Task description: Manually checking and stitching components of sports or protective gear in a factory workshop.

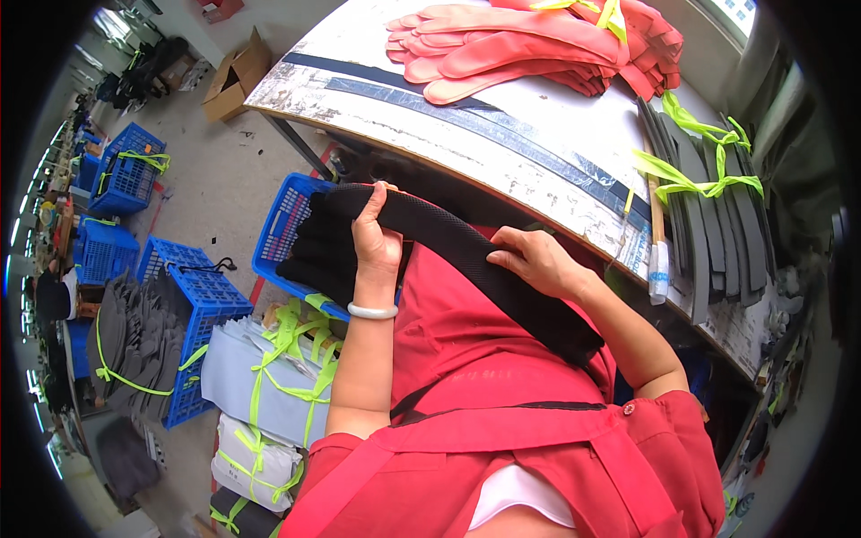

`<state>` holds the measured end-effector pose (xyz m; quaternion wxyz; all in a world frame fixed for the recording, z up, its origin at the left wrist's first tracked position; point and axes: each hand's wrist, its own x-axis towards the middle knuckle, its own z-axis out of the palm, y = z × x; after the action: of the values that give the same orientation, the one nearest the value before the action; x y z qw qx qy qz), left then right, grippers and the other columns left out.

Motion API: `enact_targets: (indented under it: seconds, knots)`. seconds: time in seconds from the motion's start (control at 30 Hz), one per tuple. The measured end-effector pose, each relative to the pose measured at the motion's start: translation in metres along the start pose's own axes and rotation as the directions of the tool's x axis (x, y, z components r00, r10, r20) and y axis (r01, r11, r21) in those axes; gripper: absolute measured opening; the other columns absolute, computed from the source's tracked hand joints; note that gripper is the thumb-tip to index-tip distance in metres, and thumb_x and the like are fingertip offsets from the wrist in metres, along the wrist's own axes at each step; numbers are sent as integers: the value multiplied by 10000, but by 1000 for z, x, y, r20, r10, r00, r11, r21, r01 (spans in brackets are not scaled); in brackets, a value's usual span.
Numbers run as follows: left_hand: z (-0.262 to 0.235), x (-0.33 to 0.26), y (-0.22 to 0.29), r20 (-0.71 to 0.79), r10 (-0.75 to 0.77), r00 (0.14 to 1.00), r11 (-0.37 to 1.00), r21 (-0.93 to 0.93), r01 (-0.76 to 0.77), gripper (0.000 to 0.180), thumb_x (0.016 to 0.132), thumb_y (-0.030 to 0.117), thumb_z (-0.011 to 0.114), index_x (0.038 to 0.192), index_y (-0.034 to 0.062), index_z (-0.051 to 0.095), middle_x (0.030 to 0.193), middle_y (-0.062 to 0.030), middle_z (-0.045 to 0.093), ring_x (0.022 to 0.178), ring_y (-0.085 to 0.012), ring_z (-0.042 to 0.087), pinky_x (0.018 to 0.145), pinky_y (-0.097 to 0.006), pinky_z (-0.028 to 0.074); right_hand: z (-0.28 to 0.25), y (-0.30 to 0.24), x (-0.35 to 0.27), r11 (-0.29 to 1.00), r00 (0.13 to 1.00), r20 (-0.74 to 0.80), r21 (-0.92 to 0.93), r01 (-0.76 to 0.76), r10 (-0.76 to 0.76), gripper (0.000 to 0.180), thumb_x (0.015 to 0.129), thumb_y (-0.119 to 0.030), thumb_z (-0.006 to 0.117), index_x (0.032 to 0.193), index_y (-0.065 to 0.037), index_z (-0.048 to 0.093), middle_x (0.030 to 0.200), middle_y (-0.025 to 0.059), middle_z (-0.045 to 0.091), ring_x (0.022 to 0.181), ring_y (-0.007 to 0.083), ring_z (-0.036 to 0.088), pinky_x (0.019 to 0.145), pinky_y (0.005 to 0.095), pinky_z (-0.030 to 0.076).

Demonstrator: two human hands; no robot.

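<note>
A long black strip of mesh fabric (457, 247) stretches across in front of my red apron, with a thin red edge showing near its left end. My left hand (377, 235) grips that end, thumb on top and fingers wrapped behind it. Farther along, my right hand (535, 260) pinches the upper edge between thumb and fingers. From there the strip slants down to the right, and its far end rests against my apron. Beside my left hand stands a blue plastic crate (278, 235) holding black fabric pieces (325, 242).
A worn white table (556, 134) lies ahead, bearing tied red fabric pieces (529, 45) and a bundle of grey strips (717, 224) bound with neon-yellow ties. On the left floor are tied light-grey bundles (260, 368), another blue crate (211, 305), dark-grey pieces (139, 345) and a cardboard box (238, 76).
</note>
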<state>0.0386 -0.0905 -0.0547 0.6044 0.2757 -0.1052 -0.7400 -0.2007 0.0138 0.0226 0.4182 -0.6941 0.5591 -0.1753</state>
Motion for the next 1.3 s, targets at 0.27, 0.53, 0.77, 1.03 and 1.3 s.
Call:
enact_targets:
  seconds: [0.27,0.53,0.77,1.03,1.3]
  knots:
    - [38,25,31,148,57,987,994,83,-70,323,842,218,751,1076,41,614,905,-64,658,862,-203,649,833,-359,537,4,5,24,980,947,-281,-163,112,-155,296,937,-301,606,1050,-27,602,856,206,664,818,387,650,698,434,508]
    - [156,15,139,359,513,780,669,401,-625,182,780,134,812,882,44,693,825,-51,689,694,-156,665,649,-269,556,-6,-20,36,955,931,-215,-93,281,-295,277,936,-186,625,1155,-20,589,847,122,654,753,210,628,718,322,511]
    - [116,-48,54,421,-246,873,378,871,-313,155,811,140,788,872,26,702,786,25,653,731,-62,587,662,-234,503,-26,-66,27,913,874,-470,292,284,-122,279,938,-159,603,1195,-53,577,815,39,620,726,98,562,658,254,480]
    - [42,-77,-17,301,-444,844,542,840,-15,112,847,68,719,919,-4,673,823,17,656,781,-69,586,706,-238,498,24,-26,26,971,905,-389,92,222,-170,263,889,-264,649,825,-19,578,723,183,599,682,373,609,591,427,480]
    - [6,-75,-24,137,-607,783,565,767,304,213,937,228,647,982,21,667,834,-16,673,710,-84,619,635,-222,499,51,11,39,814,982,-183,576,76,38,319,967,-292,578,822,-11,617,636,30,551,565,97,481,532,273,424]
